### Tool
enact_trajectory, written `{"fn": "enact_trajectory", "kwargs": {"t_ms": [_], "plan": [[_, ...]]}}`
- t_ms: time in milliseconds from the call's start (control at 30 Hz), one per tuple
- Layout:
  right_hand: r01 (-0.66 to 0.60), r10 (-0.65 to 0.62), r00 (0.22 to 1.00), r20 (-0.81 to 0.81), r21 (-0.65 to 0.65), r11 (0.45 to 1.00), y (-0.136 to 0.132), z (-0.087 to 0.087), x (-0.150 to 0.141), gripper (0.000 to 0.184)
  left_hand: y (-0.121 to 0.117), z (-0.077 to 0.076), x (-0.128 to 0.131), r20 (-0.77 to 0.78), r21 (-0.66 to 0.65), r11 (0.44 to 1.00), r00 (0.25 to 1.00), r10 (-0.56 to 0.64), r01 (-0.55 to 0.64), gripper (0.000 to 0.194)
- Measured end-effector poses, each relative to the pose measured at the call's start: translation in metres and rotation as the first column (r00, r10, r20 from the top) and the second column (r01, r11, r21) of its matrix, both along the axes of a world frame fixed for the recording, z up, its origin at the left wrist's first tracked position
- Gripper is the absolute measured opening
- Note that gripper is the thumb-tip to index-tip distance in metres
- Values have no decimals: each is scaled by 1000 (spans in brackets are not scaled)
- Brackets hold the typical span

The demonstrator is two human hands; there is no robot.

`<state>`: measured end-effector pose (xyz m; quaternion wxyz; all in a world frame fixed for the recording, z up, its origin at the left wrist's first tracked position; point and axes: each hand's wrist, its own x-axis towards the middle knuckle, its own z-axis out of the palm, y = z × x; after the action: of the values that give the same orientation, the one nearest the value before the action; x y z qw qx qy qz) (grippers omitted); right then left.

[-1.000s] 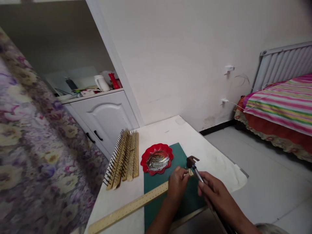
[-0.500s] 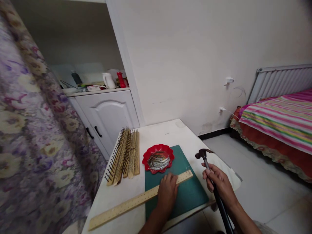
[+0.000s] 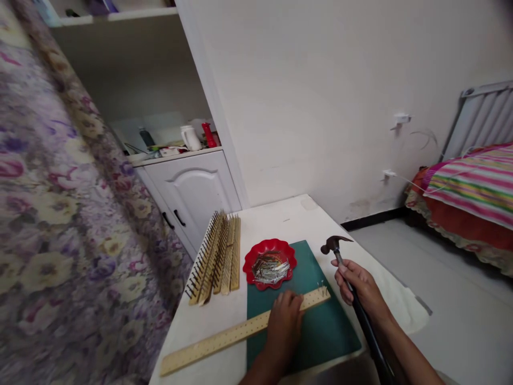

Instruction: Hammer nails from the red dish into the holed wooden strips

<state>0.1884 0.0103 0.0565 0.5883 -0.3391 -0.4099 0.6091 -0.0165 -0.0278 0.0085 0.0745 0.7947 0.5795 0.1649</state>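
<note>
A long pale wooden strip (image 3: 224,339) with rows of small holes lies slantwise across the table and a green mat (image 3: 320,336). My left hand (image 3: 286,315) is closed over the strip right of its middle; its fingertips are partly hidden. Several nails (image 3: 323,289) stand upright at the strip's right end. My right hand (image 3: 358,283) grips a claw hammer (image 3: 335,246) by its dark handle, the head raised right of those nails and apart from them. Behind the left hand, a red scalloped bowl (image 3: 249,263) holds many loose nails (image 3: 271,269).
Several wooden strips studded with upright nails (image 3: 216,256) lie side by side at the left of the white table (image 3: 276,222). One loose nail (image 3: 286,220) rests near the back. A flowered curtain (image 3: 80,240) hangs at left, a cabinet (image 3: 196,192) stands behind, and a bed (image 3: 473,192) is at right.
The view has turned a little to the left, so the scene sits further right. Both hands keep their holds; the hammer head is slightly nearer the strip's nailed end.
</note>
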Motion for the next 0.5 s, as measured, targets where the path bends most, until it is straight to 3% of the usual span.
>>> {"fn": "enact_trajectory", "kwargs": {"t_ms": [300, 500], "plan": [[-37, 37, 999, 39, 4, 999, -4, -4, -8, 33, -2, 3, 1, 11, -22, 1000, 1000, -19, 20, 32], [-20, 20, 999, 42, -5, 1000, -2, -5, -4, 27, -7, 6, -5, 128, 41, 999, 991, -40, 35, 34]]}}
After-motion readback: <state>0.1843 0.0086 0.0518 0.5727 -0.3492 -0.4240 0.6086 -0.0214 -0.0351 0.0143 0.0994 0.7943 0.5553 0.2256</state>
